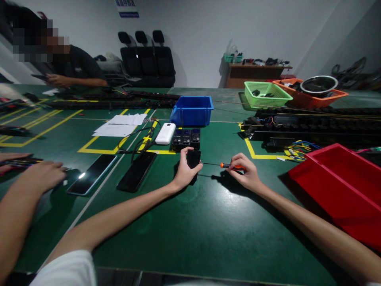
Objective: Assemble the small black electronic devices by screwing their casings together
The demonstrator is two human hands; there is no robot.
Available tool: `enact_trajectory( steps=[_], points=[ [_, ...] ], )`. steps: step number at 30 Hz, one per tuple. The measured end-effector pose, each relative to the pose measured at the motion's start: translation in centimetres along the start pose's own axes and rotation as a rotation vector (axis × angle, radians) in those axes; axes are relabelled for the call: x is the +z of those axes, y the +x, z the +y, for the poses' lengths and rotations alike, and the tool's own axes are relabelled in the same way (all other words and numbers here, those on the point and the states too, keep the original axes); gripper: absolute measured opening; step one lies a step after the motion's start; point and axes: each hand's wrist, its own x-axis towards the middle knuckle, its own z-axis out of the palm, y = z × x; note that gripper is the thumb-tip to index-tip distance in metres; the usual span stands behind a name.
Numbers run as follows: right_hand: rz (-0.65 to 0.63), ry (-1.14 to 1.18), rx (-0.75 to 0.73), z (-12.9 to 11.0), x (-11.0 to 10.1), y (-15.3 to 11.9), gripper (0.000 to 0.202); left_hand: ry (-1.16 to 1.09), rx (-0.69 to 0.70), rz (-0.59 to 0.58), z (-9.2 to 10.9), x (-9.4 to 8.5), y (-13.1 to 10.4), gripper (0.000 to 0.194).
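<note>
A small black box-shaped part (pixel 193 158) is gripped in my left hand (pixel 185 171), fingers behind it and thumb across its front. My right hand (pixel 243 171) is closed on the handle of a screwdriver (pixel 224 165), orange and black. Its thin shaft points left, and the tip is at or close to the part's right side; whether they touch I cannot tell. Just beyond my left hand stands a row of similar black units (pixel 186 137) with small labels. Left of that lies a white power bank (pixel 165 133).
A blue bin (pixel 193 110) stands behind the black units, a red bin (pixel 342 186) at right. Two phones (pixel 137 171) and cables lie left. Black assemblies with loose wires (pixel 297 149) lie at back right. A co-worker's hands (pixel 44 176) work at far left; another person sits behind.
</note>
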Motion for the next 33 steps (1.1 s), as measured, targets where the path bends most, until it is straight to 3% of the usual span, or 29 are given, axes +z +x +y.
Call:
enact_trajectory(
  steps=[3, 7, 11, 16, 20, 23, 29, 33],
  points=[
    [-0.008, 0.025, 0.046, 0.1, 0.1, 0.0, 0.009, 0.012, -0.008, 0.019, -0.1, 0.0, 0.0, 0.058],
    [-0.049, 0.154, 0.256, 0.7, 0.1, 0.3, 0.028, 0.008, -0.006, 0.012, 0.0, 0.0, -0.1, 0.058],
    [-0.095, 0.3, 0.408, 1.3, 0.0, 0.6, 0.027, 0.001, 0.015, -0.03, 0.2, 0.0, -0.2, 0.059],
    [-0.122, 0.307, 0.408, 1.3, -0.1, 0.7, 0.021, 0.018, 0.027, -0.025, 0.0, 0.0, -0.1, 0.059],
    [-0.241, 0.24, 0.434, 1.0, 0.1, 0.5, 0.028, 0.014, 0.021, -0.017, -0.3, 0.0, -0.1, 0.059],
    [-0.222, 0.207, 0.399, 1.0, 0.1, 0.3, 0.028, -0.002, 0.012, -0.022, -0.3, 0.0, -0.1, 0.059],
    [-0.1, 0.134, 0.136, 1.1, 0.0, 0.2, 0.016, 0.007, 0.016, -0.024, 0.0, 0.1, -0.1, 0.059],
    [-0.08, 0.104, 0.058, 0.9, 0.1, 0.3, 0.011, 0.001, 0.015, -0.031, 0.0, 0.1, -0.1, 0.059]
  ],
)
